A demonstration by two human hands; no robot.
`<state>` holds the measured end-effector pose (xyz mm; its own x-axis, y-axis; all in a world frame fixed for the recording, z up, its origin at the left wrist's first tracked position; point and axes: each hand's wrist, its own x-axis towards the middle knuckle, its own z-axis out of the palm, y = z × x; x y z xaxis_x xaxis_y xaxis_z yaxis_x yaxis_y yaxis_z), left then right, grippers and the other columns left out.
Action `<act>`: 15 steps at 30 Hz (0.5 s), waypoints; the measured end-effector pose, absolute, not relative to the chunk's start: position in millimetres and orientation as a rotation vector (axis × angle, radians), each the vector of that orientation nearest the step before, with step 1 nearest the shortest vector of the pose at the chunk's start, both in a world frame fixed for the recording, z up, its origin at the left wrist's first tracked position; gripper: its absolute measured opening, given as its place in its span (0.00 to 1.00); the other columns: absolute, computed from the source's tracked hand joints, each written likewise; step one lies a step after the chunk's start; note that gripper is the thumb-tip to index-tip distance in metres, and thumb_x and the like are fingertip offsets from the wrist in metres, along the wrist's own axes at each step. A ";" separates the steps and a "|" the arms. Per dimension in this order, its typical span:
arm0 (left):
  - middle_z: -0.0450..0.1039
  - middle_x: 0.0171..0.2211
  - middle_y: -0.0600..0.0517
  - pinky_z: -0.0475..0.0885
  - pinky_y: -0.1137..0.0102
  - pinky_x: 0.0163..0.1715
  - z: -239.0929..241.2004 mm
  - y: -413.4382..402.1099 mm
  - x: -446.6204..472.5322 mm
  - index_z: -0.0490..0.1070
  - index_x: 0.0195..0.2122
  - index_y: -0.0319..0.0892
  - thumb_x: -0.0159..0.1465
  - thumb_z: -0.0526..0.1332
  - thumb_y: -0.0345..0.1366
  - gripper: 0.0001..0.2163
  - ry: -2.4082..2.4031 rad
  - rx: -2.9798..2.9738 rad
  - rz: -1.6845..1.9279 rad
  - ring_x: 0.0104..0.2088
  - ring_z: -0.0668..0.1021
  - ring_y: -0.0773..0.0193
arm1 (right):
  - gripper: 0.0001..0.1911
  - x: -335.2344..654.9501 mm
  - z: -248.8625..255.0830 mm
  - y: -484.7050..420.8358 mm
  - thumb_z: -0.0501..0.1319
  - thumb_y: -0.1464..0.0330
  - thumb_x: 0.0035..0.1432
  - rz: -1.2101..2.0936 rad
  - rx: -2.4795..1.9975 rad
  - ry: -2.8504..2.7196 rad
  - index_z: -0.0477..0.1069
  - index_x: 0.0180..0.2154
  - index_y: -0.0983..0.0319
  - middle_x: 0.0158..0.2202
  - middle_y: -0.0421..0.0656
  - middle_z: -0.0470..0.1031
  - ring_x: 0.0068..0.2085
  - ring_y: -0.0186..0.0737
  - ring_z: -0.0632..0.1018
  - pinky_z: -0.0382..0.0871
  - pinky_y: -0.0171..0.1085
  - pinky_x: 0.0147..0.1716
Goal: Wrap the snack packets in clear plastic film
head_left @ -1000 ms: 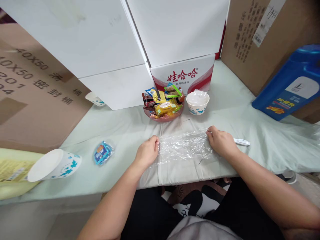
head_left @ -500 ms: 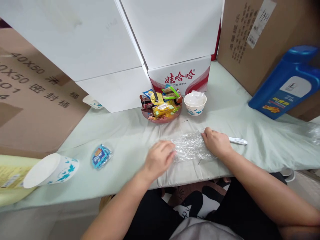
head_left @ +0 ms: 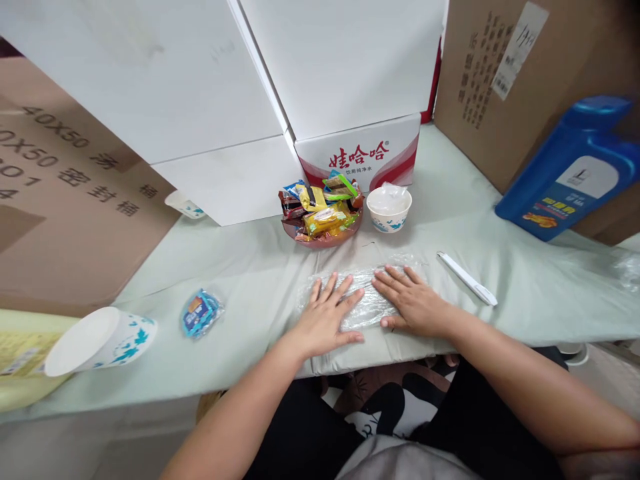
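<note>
A crinkled sheet of clear plastic film point(head_left: 367, 300) lies on the pale green tablecloth in front of me. My left hand point(head_left: 327, 317) rests flat on its left part, fingers spread. On the right part my right hand point(head_left: 410, 303) is laid flat too, fingers apart, holding nothing. Both hands partly cover the film. To the right of my right hand, a white utility knife point(head_left: 467, 279) lies on the cloth, apart from the film. Beyond the film stand a bowl of wrapped snacks point(head_left: 324, 217) and a paper cup point(head_left: 389, 217) with clear plastic in its mouth.
A small blue snack packet point(head_left: 201, 313) and a tipped paper cup point(head_left: 127, 340) lie at the left. White boxes point(head_left: 357, 157) stand at the back, with cardboard boxes point(head_left: 65, 173) on either side. A blue bottle point(head_left: 570, 170) leans at the right.
Both hands have flattened and spread their fingers on the film, which lies flatter. The right hand has come away from the utility knife area, so the whole knife now shows.
</note>
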<state>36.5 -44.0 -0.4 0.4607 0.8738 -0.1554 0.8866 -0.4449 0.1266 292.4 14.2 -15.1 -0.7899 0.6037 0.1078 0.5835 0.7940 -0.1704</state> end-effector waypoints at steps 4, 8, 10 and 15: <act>0.37 0.71 0.40 0.39 0.38 0.62 7.0 -41.0 3.2 0.47 0.69 0.47 0.56 0.62 0.60 0.45 1.763 2.372 -0.124 0.69 0.38 0.35 | 0.48 307.4 -16.8 20.9 0.51 0.39 0.57 0.222 -1.184 -2.739 0.52 0.67 0.65 0.68 0.57 0.51 0.68 0.63 0.49 0.43 0.62 0.63; 0.46 0.68 0.39 0.48 0.44 0.63 29.0 -52.3 -13.7 0.60 0.62 0.43 0.51 0.69 0.53 0.40 1.712 2.434 0.072 0.68 0.45 0.37 | 0.45 327.8 7.7 19.9 0.59 0.41 0.52 0.338 -0.874 -2.744 0.62 0.62 0.64 0.65 0.57 0.58 0.66 0.62 0.54 0.51 0.57 0.61; 0.58 0.62 0.43 0.58 0.52 0.61 39.4 -60.1 -12.4 0.69 0.50 0.43 0.52 0.70 0.44 0.25 1.586 2.459 0.129 0.65 0.55 0.44 | 0.33 334.9 20.4 16.0 0.63 0.47 0.53 0.429 -0.716 -2.766 0.70 0.54 0.61 0.57 0.54 0.68 0.60 0.57 0.65 0.57 0.54 0.57; 0.69 0.39 0.50 0.69 0.64 0.45 46.8 -64.1 -6.7 0.69 0.30 0.43 0.53 0.59 0.26 0.06 1.470 2.387 0.093 0.45 0.71 0.57 | 0.05 342.4 27.4 13.1 0.61 0.67 0.59 0.442 -0.753 -2.822 0.74 0.35 0.60 0.36 0.46 0.74 0.43 0.46 0.72 0.63 0.46 0.46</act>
<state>-6.7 -64.1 46.8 0.4640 0.8779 -0.1183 0.8560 -0.4100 0.3149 342.4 13.1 27.4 -0.8536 0.5107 0.1021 0.4551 0.8267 -0.3307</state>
